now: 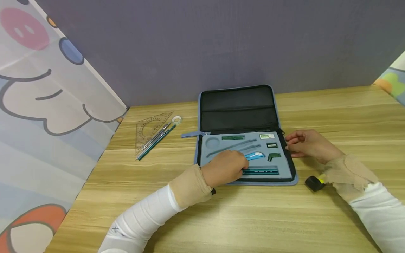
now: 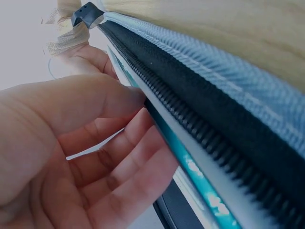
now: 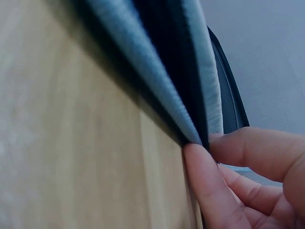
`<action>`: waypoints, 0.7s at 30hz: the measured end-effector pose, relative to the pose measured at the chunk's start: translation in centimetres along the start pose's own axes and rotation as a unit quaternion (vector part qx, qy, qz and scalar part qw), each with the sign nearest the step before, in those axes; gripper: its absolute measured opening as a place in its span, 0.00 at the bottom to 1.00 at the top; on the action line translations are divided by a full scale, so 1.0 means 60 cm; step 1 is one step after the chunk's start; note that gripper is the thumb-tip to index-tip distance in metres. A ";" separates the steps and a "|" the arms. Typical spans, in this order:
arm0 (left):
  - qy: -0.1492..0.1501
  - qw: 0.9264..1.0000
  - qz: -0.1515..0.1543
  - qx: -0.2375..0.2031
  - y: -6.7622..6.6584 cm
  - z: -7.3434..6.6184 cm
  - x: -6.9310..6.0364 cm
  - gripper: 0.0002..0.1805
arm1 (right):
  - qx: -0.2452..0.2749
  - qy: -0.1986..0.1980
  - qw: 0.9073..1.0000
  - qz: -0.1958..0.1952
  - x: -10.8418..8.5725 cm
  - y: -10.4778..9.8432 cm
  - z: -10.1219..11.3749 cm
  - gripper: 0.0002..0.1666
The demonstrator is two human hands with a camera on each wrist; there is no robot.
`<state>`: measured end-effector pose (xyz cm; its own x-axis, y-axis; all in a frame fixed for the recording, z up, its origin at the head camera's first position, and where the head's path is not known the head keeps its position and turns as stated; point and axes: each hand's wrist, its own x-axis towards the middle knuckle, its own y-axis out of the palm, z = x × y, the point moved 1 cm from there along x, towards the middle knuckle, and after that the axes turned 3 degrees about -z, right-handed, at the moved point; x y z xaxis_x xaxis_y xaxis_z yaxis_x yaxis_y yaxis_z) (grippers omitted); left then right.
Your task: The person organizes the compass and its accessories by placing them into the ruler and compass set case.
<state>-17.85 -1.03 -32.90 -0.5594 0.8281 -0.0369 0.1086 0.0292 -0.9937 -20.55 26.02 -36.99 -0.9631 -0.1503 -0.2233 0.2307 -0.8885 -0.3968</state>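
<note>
Near the middle of the desk's back edge, a blue zip case (image 1: 262,183) lies open on the desk (image 1: 237,218), its black-lined lid (image 1: 237,102) turned back toward the grey panel (image 1: 209,42). Over the case's front side, the left hand (image 1: 225,168) has bent fingers at the long slot, where teal pencils (image 1: 265,172) show; the thumb meets the slot's edge, but whether the hand grips them I cannot tell. At the case's right side, the right hand (image 1: 305,144) pinches the rim between thumb and forefinger.

Set into the grey tray (image 1: 286,169) inside the case are a blue cutter (image 1: 254,156) just beside the left hand, an angled green piece (image 1: 274,156), a small sharpener (image 1: 271,145), a white-and-green eraser (image 1: 267,136) and, toward the lid, some thin dark-green pieces (image 1: 233,137). A round recess and long diagonal recesses lie toward the tray's left. A blue strap (image 1: 192,134) sticks out from the case toward the desk's left edge.

Close to the desk's back left corner, a clear set square (image 1: 140,131) lies partly beneath metal drawing instruments (image 1: 153,139); a teal pencil (image 1: 156,143) lies alongside them, and a tape roll (image 1: 176,120) rests by their far end. Beyond the left edge hangs a cartoon-printed sheet (image 1: 63,140).
</note>
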 end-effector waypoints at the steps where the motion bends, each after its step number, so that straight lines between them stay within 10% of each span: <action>1: 0.000 1.000 0.000 -0.001 0.000 0.000 0.000 0.11 | 0.001 0.000 1.000 0.000 0.000 0.000 0.000 0.25; 21: -0.001 1.000 -0.010 -0.005 0.001 -0.003 -0.005 0.14 | -0.001 0.006 1.000 0.000 -0.001 0.001 0.000 0.25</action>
<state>-17.52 -1.15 -32.90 -0.5638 0.8257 -0.0177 0.1053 0.0506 -0.9932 -20.48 26.00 -37.00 -0.9615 -0.1452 -0.2334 0.2308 -0.8877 -0.3983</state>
